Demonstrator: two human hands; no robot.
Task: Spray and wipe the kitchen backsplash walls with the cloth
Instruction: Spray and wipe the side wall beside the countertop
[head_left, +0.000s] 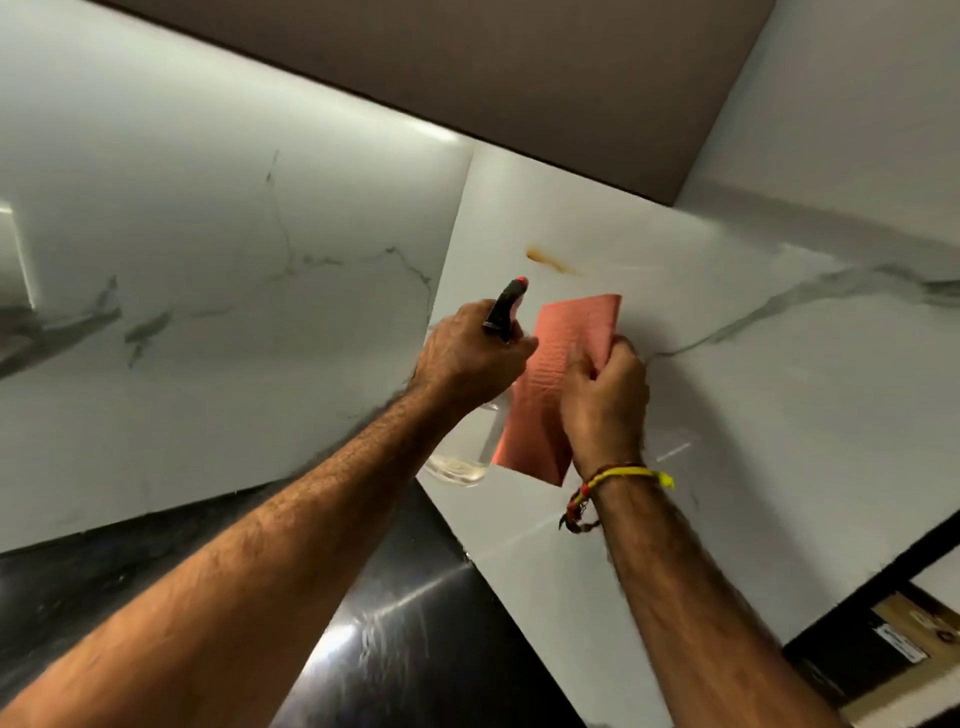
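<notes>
My left hand (470, 353) grips a clear spray bottle (467, 457) with a black trigger head and a red nozzle tip (518, 283). The nozzle points up at the white marble backsplash (727, 415), close to its inner corner. My right hand (605, 402) holds a folded pink cloth (561, 374) beside the bottle, in front of the wall. A brown smear (553, 262) marks the wall just above the cloth and nozzle.
The left backsplash panel (208, 312) meets the right one at the corner. A brown upper cabinet (493, 78) hangs overhead. A glossy black countertop (405, 623) runs below. A cardboard box (904, 634) sits at the lower right.
</notes>
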